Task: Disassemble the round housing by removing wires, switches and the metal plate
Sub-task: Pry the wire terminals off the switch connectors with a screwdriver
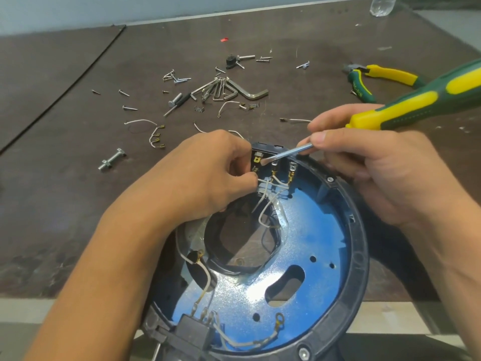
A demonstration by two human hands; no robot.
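The round black housing (360, 246) stands tilted in front of me, its blue metal plate (307, 246) facing up. A black switch block (263, 155) with brass terminals sits at its far rim. My left hand (208, 173) pinches a white wire (263, 190) at the left terminal. My right hand (369, 162) grips a green and yellow screwdriver (421, 100), whose flat tip touches the top of the left terminal. A second switch (192, 328) with white wires sits at the near rim.
Loose screws (177, 78), hex keys (229, 89), cut white wires (151, 131) and a large bolt (112, 160) lie scattered on the brown table beyond the housing. Green and yellow pliers (374, 79) lie at the right. A plastic bottle (382, 5) stands at the far right corner.
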